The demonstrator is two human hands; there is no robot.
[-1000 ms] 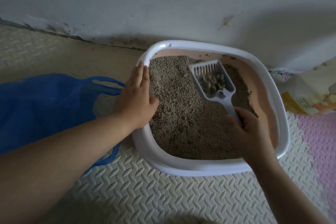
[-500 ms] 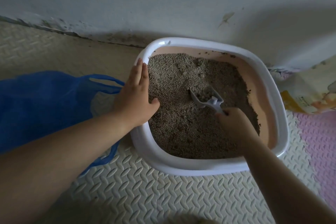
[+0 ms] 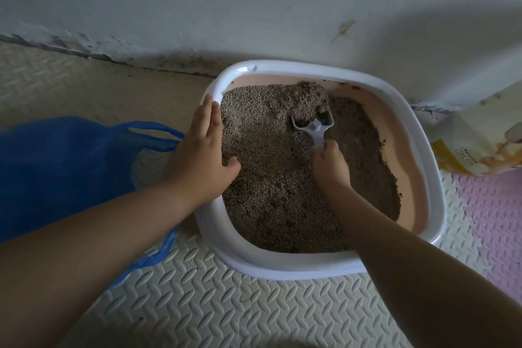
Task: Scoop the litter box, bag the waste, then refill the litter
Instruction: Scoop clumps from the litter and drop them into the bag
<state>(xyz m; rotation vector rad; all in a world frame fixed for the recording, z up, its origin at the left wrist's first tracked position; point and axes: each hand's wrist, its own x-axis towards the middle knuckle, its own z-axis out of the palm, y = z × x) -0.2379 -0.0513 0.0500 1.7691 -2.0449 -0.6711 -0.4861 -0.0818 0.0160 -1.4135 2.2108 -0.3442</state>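
A white litter box (image 3: 435, 178) with a pink inner wall stands on the floor against the wall, holding grey-brown litter (image 3: 271, 167). My right hand (image 3: 330, 169) grips the handle of a pale plastic scoop (image 3: 317, 128); the scoop's head is buried in a heap of litter near the far rim. My left hand (image 3: 202, 150) lies flat over the box's left rim, fingers together, thumb on the litter. A blue plastic bag (image 3: 65, 167) lies on the floor just left of the box.
A pale litter bag (image 3: 477, 135) with yellow print leans at the right against the wall. The floor is cream foam matting (image 3: 226, 305), with pink tiles (image 3: 497, 206) at the right. The wall runs close behind the box.
The scoop, lifted with clumps a second ago, has gone down into the litter and pushed forward toward the far rim, piling litter there. My left hand has stayed on the rim.
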